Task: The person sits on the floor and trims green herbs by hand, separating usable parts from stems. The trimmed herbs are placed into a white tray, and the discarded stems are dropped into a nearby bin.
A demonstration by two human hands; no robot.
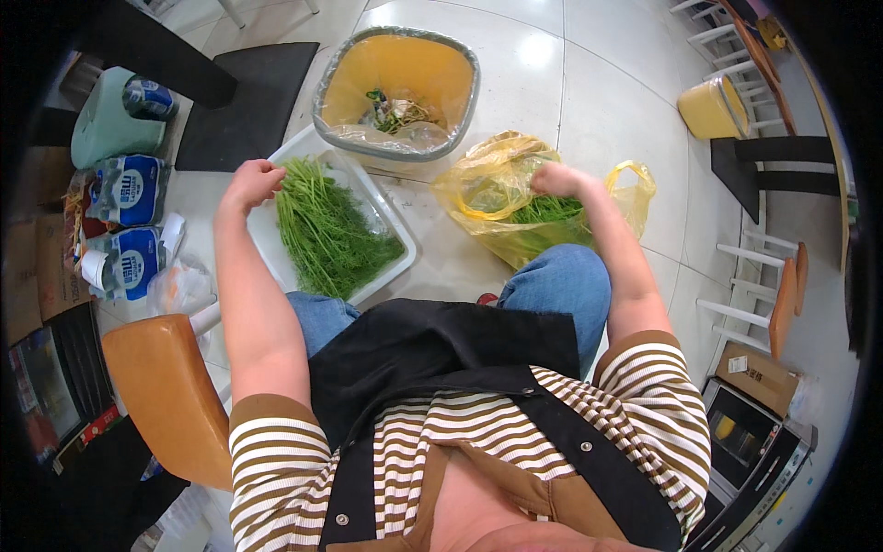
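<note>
A heap of feathery greens (331,234), like dill or fennel, lies in a white plastic tray (395,276) on the floor. Its stems point up and left. My left hand (255,183) is at the stem ends by the tray's left corner, fingers curled; whether it grips a stem is unclear. To the right, a yellow translucent plastic bag (483,238) stands open with more of the greens (548,209) inside. Over its mouth reaches my right hand (557,181), fingertips turned down; what they hold, if anything, is hidden.
Beyond the tray stands a yellow lined waste bin (386,62) with plant scraps (400,114). Shrink-wrapped bottle packs (131,190), a green stool (103,124) and an orange-brown seat (165,393) are on the left. A black table base (241,103) lies behind. Chairs (779,303) line the right.
</note>
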